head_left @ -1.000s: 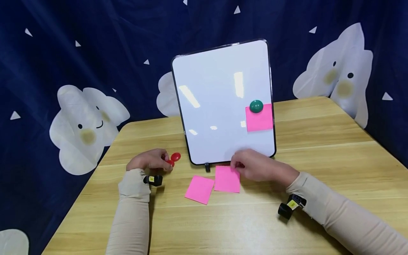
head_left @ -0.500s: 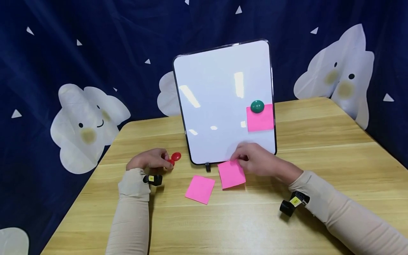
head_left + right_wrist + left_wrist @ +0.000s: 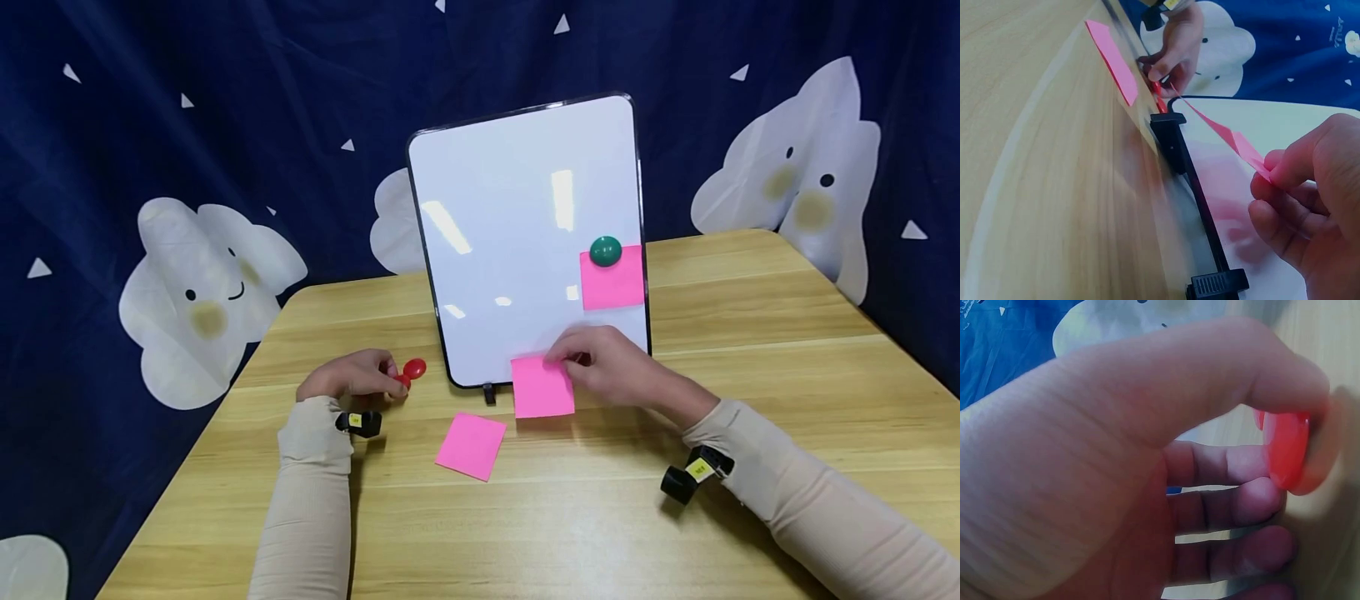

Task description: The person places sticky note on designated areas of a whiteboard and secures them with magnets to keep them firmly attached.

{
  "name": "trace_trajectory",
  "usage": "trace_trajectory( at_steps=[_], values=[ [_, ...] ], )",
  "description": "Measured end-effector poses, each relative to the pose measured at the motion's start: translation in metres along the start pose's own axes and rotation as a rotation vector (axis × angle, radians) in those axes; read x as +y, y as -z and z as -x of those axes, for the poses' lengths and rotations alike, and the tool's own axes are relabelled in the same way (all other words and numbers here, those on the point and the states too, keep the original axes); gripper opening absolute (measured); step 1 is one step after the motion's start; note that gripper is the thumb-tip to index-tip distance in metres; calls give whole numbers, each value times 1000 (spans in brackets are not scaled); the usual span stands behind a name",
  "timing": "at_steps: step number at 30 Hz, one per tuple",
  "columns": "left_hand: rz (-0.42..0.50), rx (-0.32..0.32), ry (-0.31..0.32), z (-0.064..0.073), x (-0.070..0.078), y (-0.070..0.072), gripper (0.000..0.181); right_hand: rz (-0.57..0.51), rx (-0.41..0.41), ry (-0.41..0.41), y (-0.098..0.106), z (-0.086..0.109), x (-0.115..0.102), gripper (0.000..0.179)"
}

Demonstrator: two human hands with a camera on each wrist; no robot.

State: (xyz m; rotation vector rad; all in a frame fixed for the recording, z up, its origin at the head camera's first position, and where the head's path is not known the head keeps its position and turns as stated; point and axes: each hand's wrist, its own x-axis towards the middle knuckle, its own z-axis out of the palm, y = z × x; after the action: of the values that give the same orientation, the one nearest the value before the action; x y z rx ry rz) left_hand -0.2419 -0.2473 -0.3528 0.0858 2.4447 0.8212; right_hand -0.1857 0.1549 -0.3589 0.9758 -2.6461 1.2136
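I see that the person's right hand (image 3: 609,367) pinches one pink sticky note (image 3: 540,387) by its upper right corner. This note is lifted above the worktop (image 3: 570,533), in front of the lower edge of the whiteboard (image 3: 510,233); whether its far edge touches the board, I cannot tell. The left hand (image 3: 356,373) is at the left side of the board, and its thumb and index finger grasp a red round magnet (image 3: 1286,450), low at the worktop. A second red magnet (image 3: 415,368) lies just beside these fingertips.

Another pink note (image 3: 471,447) lies on the worktop, between the two hands and nearer to the person. On the right part of the board, a green magnet (image 3: 606,251) sits over the top edge of a third pink note (image 3: 613,287). The board leans back a little on black feet (image 3: 490,394), and the right hand covers a part of its lower right area. Behind stands a dark blue curtain (image 3: 487,50) with white clouds.
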Motion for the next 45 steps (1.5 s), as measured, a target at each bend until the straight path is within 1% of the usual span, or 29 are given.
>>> trace_trajectory(
  at_steps=[6,13,16,19,20,22,27,30,33,37,41,45],
  values=[
    [11,-5,6,0,-1,1,37,1,18,35,2,0,2,26],
    [42,-25,-15,2,-4,4,35,-2,62,6,3,0,4,27],
    [63,-18,-19,3,-5,5,35,4,90,0,4,0,4,26],
    [47,-2,-30,4,-6,6,36,12,115,3,5,0,3,26],
    [45,12,-29,4,-7,7,36,13,123,5,6,0,3,26],
    [41,39,-49,3,-8,7,36,19,139,9,7,-1,2,26],
    [57,117,-149,-3,-8,6,34,32,171,11,8,-2,-1,26],
    [37,162,-193,-6,-7,5,33,33,186,7,8,-2,-1,26],
    [-2,227,-202,-8,-8,5,34,39,205,8,8,-3,-1,25],
    [-22,285,-201,-11,-12,4,36,47,219,20,8,-5,-1,25],
    [-21,312,-219,-13,-12,2,38,67,231,39,11,-6,0,25],
    [-26,331,-230,-15,-10,0,39,107,264,59,16,-7,-3,24]
  ],
)
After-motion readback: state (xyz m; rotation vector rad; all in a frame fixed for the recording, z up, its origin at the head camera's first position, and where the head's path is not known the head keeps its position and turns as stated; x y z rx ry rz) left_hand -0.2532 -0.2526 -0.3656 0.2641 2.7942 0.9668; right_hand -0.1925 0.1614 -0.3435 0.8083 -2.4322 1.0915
